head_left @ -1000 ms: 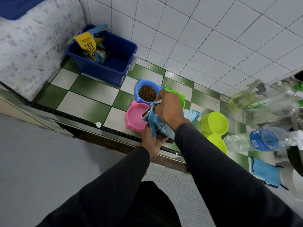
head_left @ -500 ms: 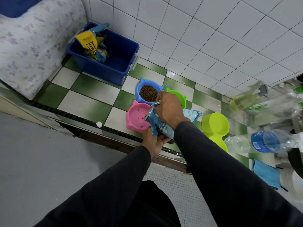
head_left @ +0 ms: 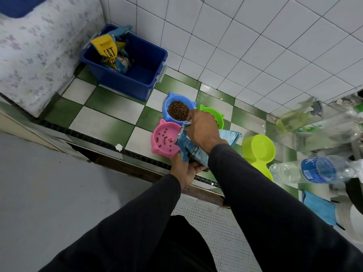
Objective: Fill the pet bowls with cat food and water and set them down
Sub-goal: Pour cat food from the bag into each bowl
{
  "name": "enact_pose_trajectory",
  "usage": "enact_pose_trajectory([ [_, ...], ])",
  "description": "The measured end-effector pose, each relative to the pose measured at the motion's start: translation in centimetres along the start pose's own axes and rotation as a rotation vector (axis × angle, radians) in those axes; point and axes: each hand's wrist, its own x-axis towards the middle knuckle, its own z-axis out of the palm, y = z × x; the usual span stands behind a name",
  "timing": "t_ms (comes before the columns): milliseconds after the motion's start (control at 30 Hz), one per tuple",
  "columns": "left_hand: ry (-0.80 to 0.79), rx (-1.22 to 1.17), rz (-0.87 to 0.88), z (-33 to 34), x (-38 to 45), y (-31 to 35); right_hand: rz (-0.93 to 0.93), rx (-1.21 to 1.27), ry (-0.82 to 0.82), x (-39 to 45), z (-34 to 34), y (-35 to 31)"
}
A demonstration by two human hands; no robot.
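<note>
1. Head view: two black sleeves reach down from the bottom edge toward a green-and-white checkered floor (head_left: 110, 112).
2. The left hand (head_left: 186, 169) cups the underside of a light-blue cat food pouch (head_left: 193, 152), fingers curled closed around its lower part.
3. The right hand (head_left: 202, 128) grips the pouch from above near its torn silver mouth, fingers clamped shut on it; the print on the pouch is too small to read.
4. The mouth tips over the pink bowl (head_left: 165, 139), which now holds a scatter of brown kibble, where half a second ago it was bare.
5. To the right, on its side, lies a clear water bottle (head_left: 312, 169) with a blue label whose lettering cannot be made out, just beside a lime double bowl (head_left: 258, 148).
6. Behind the pink bowl stands the blue bowl (head_left: 177, 109), heaped with kibble; the green bowl (head_left: 213, 114) sits beside it, partly hidden by the right hand.
7. Farthest, against the white-tiled wall, a blue bin (head_left: 125, 75) holds a yellow bag (head_left: 107, 51) reading "CAT".
</note>
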Motion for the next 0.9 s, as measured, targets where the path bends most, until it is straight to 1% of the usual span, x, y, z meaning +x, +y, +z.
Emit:
enact_pose_trajectory([
  [900, 0.021, -0.051, -0.055, -0.42, 0.54, -0.09, 0.022, 0.036, -0.021, 0.50, 0.23, 0.63],
])
